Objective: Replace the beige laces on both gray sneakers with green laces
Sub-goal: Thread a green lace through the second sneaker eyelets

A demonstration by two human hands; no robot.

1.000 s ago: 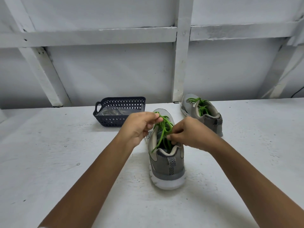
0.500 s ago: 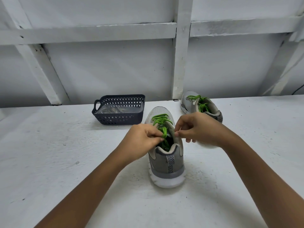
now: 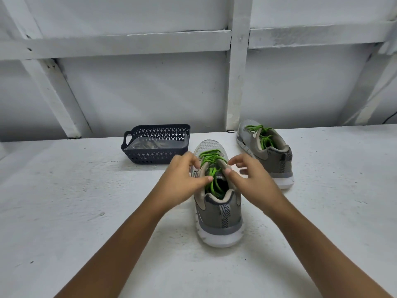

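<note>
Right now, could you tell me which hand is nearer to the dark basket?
Left. The left hand is at the left side of the near sneaker, just in front of the dark basket; the right hand is at the sneaker's other side, farther away.

Bright, soft, even light; no hard glare. White table [image 3: 64, 211] nearly washed out. Faint diffuse shadows beside near sneaker [image 3: 219, 218], basket [image 3: 156, 157], under forearms [image 3: 120, 239]. Wall [image 3: 150, 93] darker toward left edge of frame. Centre fairly sharp, slight compression softness. Wide-angle distortion: beams [image 3: 129, 43] splay toward upper corners.
</note>
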